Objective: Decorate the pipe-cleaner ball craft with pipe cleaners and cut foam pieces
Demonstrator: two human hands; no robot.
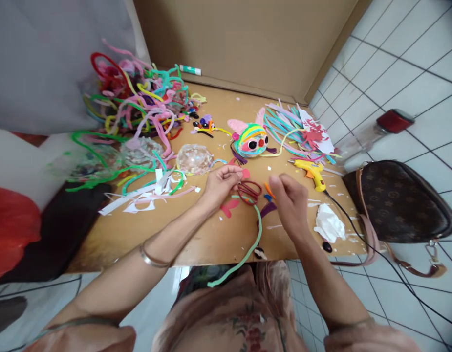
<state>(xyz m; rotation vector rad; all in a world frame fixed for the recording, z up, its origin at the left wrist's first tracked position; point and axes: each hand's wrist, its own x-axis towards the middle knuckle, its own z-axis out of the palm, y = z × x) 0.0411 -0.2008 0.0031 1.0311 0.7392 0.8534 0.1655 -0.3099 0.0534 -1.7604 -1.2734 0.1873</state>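
Over the middle of the wooden table, my left hand (224,183) has its fingertips pinched together; what they hold, if anything, is too small to tell. Just beside it lie red-handled scissors (249,191), with a pale green pipe cleaner (261,230) curving from them past the front edge. My right hand (291,200) is closed to the right of the scissors, near orange and blue pieces (269,190). Its grip is hidden. Pink-red cutouts (230,207) lie below my left hand. Behind both hands sits a decorated ball (251,140) with pink ears and black eyes.
Tangled pipe cleaners (138,102) and white paper strips (138,198) cover the left. A clear plastic ball (194,159) sits behind my left hand. On the right are a yellow glue gun (313,173) with its cable, crumpled tissue (329,223) and a brown bag (405,200).
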